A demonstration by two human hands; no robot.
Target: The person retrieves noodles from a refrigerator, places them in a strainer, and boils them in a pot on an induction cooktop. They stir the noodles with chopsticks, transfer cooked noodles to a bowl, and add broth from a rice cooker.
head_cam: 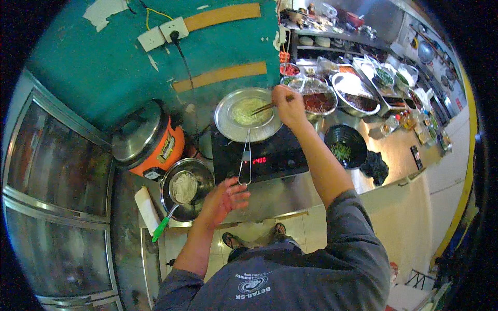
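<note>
My right hand point(288, 105) holds a pair of chopsticks point(264, 108), their tips among pale noodles point(245, 112) in a wire strainer. The strainer sits in a metal pot point(222, 126) on a black induction cooker point(280, 171) with a lit display; its wire handle point(249, 155) points towards me. Near that handle's end, my left hand point(229, 198) is spread; whether it touches the handle I cannot tell. To its left, a green-handled strainer point(160, 229) with more noodles point(183, 188) rests in a steel bowl point(206, 175).
An orange rice cooker point(171, 147) stands at the left by a steel cabinet point(58, 217). Right of the cooker are a black bowl with chopped greens point(340, 149), a black plastic bag point(375, 169), a basin of red sauce point(319, 103), steel containers point(356, 93) and bottles point(390, 125).
</note>
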